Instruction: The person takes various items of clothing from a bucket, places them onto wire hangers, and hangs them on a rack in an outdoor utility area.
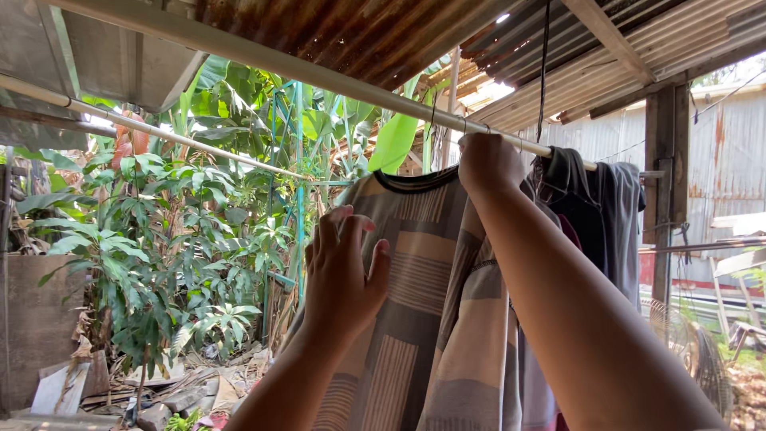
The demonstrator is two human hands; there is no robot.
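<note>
Overhead, a rusty corrugated roof (351, 32) spanning from ten to two o'clock. At nine o'clock, a mass of green plants (183, 239) with scrap boards and rubble (167, 391) on the ground beneath, toward seven. Across the upper half, a long pale pole (319, 72) slanting down from eleven toward three o'clock. Hanging from that pole at centre and down to six o'clock, a striped shirt (423, 319) in tan, cream and grey with a dark collar band, on a hanger whose hook cannot be made out. Just beside it at two o'clock, dark garments (594, 207) on the same pole, touching the shirt's far shoulder. At three o'clock, a weathered wooden post (666, 175) against a corrugated metal wall (730, 152). Rising from five o'clock, the right hand (488, 164), clenched up at the pole right over the shirt's collar; what sits inside the fist cannot be told. Rising from seven o'clock, the left hand (343, 271), fingers loosely curled, pinching the shirt's near shoulder edge at about nine o'clock of the garment.
</note>
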